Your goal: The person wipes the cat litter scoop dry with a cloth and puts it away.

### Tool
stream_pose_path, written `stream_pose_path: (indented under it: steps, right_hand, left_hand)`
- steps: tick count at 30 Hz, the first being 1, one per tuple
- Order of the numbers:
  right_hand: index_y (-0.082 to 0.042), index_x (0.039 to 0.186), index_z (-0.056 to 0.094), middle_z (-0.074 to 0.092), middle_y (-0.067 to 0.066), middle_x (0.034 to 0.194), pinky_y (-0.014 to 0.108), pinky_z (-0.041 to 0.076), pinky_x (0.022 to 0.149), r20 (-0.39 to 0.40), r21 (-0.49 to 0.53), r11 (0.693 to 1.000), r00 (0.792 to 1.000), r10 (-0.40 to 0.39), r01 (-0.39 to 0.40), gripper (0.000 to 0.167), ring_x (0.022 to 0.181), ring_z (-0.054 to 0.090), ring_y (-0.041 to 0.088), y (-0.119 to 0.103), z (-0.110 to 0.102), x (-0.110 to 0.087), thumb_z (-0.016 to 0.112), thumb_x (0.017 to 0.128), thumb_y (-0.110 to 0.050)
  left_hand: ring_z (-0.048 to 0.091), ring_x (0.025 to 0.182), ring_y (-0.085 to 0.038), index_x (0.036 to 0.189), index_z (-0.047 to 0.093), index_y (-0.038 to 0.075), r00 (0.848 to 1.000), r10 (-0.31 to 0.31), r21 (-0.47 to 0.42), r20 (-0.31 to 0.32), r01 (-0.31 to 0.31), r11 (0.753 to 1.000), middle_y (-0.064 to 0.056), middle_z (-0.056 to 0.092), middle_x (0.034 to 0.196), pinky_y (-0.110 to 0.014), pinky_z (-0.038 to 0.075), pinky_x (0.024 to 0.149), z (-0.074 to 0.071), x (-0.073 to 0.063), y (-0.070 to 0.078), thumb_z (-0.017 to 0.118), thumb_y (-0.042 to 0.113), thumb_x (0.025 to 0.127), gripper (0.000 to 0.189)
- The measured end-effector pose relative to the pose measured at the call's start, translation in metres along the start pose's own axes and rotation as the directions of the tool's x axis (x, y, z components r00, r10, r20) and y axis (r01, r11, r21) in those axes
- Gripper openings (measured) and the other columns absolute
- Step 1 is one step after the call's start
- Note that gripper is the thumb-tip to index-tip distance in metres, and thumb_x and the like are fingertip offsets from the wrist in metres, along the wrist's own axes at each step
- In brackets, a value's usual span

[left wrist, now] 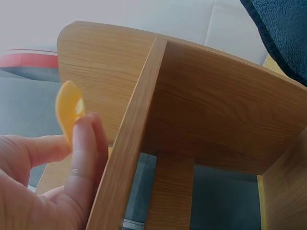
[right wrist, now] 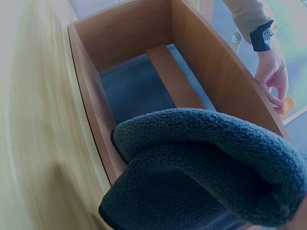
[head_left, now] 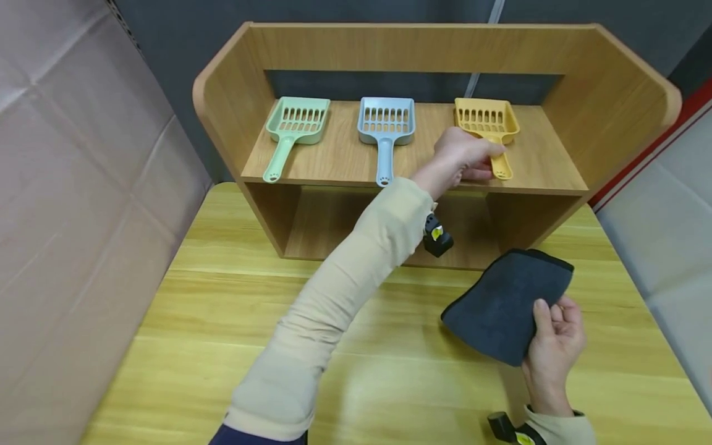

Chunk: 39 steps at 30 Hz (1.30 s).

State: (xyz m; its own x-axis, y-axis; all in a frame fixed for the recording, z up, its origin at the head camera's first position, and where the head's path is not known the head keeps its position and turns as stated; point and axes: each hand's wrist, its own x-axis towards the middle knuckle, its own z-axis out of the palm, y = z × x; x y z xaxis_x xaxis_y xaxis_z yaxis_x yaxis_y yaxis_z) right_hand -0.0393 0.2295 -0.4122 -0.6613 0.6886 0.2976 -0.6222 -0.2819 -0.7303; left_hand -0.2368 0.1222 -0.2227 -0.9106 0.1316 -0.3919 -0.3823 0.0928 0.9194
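On the upper shelf at the right lies a yellow litter scoop (head_left: 486, 115) with a slotted pan. My left hand (head_left: 464, 154) reaches across to it and pinches its handle (left wrist: 68, 108) between thumb and fingers. A dark grey cloth (head_left: 508, 303) hangs folded from my right hand (head_left: 553, 346), the thumb on top and the fingers beneath. Its fleecy side (right wrist: 192, 143) fills the lower part of the right wrist view. A blue litter scoop (head_left: 386, 123) lies at the middle of the shelf, and a green litter scoop (head_left: 297, 123) lies at the left.
The wooden two-tier shelf (head_left: 423, 46) stands at the back of the wooden table (head_left: 222, 321), with raised side panels and an open lower compartment. A pale covered partition (head_left: 72, 185) rises at the left, and another white panel (head_left: 667, 191) at the right.
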Motion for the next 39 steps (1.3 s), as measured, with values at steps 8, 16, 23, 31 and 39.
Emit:
stream_pose_path:
  steps: [8, 16, 23, 31, 39]
  right_hand:
    - [0.009, 0.093, 0.058, 0.067, 0.012, 0.073, 0.02, 0.052, 0.052, 0.002, -0.002, 1.0, 1.0, 0.017, -0.017, 0.013, 0.06, 0.065, 0.014, -0.001, 0.001, 0.001, 0.054, 0.084, 0.018]
    - [0.011, 0.095, 0.057, 0.069, 0.016, 0.079, 0.023, 0.054, 0.056, 0.023, 0.069, 0.996, 0.998, 0.062, -0.063, 0.014, 0.065, 0.067, 0.019, -0.001, -0.002, 0.003, 0.053, 0.084, 0.019]
    - [0.011, 0.094, 0.058, 0.051, 0.006, 0.058, 0.022, 0.052, 0.05, -0.028, 0.117, 0.982, 0.988, 0.153, -0.149, 0.01, 0.054, 0.06, 0.015, -0.004, 0.001, 0.004, 0.056, 0.085, 0.015]
    - [0.009, 0.093, 0.058, 0.065, 0.015, 0.076, 0.027, 0.053, 0.049, -0.064, 0.23, 0.889, 0.906, 0.419, -0.395, 0.009, 0.061, 0.064, 0.021, -0.006, 0.0, 0.005, 0.05, 0.091, 0.01]
    - [0.004, 0.098, 0.062, 0.067, 0.013, 0.088, 0.027, 0.055, 0.063, 0.154, 0.258, 0.772, 0.814, 0.56, -0.58, 0.024, 0.076, 0.066, 0.02, 0.002, -0.019, 0.002, 0.037, 0.098, 0.004]
  left_hand:
    - [0.07, 0.069, -0.022, 0.086, 0.062, 0.003, 0.998, -0.034, -0.018, 0.044, 0.035, 0.999, -0.01, 0.068, 0.067, -0.024, 0.055, 0.055, -0.005, -0.004, 0.003, 0.069, 0.004, 0.083, 0.008]
    - [0.069, 0.065, -0.019, 0.087, 0.063, 0.002, 1.0, 0.007, 0.023, 0.026, -0.008, 1.0, -0.009, 0.067, 0.067, -0.022, 0.054, 0.053, -0.006, -0.006, 0.001, 0.068, 0.003, 0.083, 0.007]
    - [0.064, 0.055, -0.008, 0.095, 0.073, 0.008, 0.961, 0.275, 0.344, 0.023, -0.266, 0.901, -0.002, 0.068, 0.065, -0.014, 0.048, 0.049, -0.017, -0.021, -0.006, 0.063, 0.012, 0.088, 0.013]
    - [0.064, 0.074, -0.004, 0.109, 0.068, -0.001, 0.763, 0.635, 0.439, 0.124, -0.616, 0.654, -0.005, 0.072, 0.087, -0.008, 0.044, 0.066, -0.035, -0.048, -0.032, 0.058, 0.008, 0.087, 0.026]
    - [0.067, 0.082, -0.012, 0.11, 0.065, -0.006, 0.652, 0.74, 0.336, 0.165, -0.743, 0.579, -0.013, 0.07, 0.094, -0.008, 0.048, 0.071, -0.047, -0.071, -0.083, 0.06, 0.004, 0.088, 0.025]
